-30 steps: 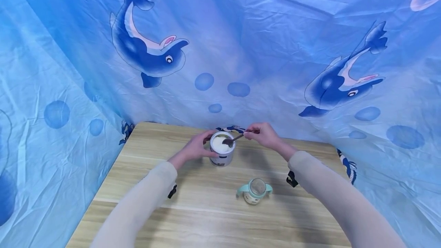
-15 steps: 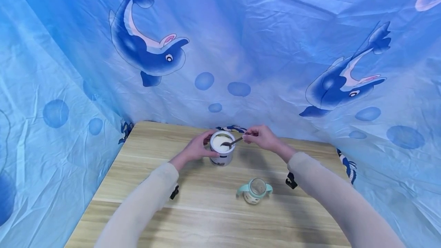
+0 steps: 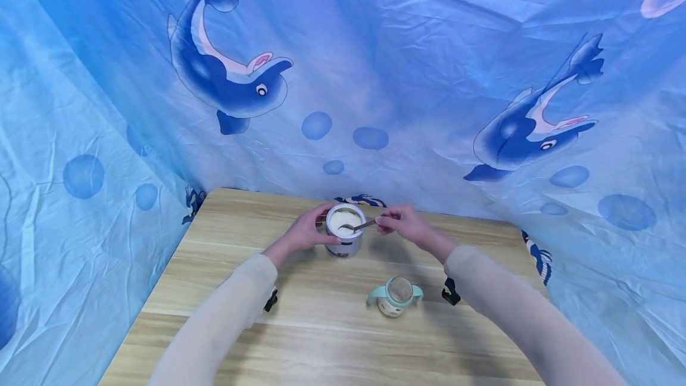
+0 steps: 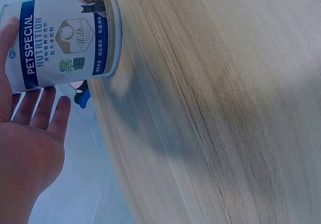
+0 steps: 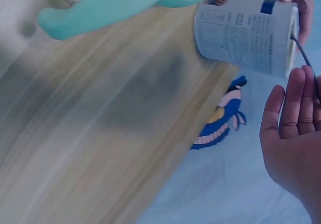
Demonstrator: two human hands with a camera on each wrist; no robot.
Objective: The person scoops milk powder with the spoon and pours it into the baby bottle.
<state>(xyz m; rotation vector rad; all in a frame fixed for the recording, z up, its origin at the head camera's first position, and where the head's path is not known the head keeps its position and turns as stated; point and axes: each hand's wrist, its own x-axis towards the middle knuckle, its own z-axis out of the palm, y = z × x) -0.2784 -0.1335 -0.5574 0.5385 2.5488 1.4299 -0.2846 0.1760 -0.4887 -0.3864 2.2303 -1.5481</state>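
Note:
A white milk powder can [image 4: 75, 38] with blue bands stands uncapped near the table's back edge, pale powder inside. My left hand [image 3: 308, 229] grips its left side, thumb across the front and fingers around the back. Between the thumb and fingers of my right hand [image 3: 405, 222] is the handle of a dark spoon [image 3: 365, 225]. The spoon's bowl dips into the powder inside the can's rim. In the right wrist view, the handle slants from the can's mouth to the right hand [image 5: 301, 128]. Closer to me stands a bottle [image 3: 393, 299] with mint-green handles and an open top.
The wooden table [image 3: 300, 338] ends just behind the can, against a hanging blue cloth [image 3: 418, 76] printed with dolphins. The bottle's mint handle [image 5: 105, 13] fills the upper left of the right wrist view.
The spoon has turned and shifted a little lower and toward the front of the can. My right hand has moved slightly left and down. The left hand and can stay put.

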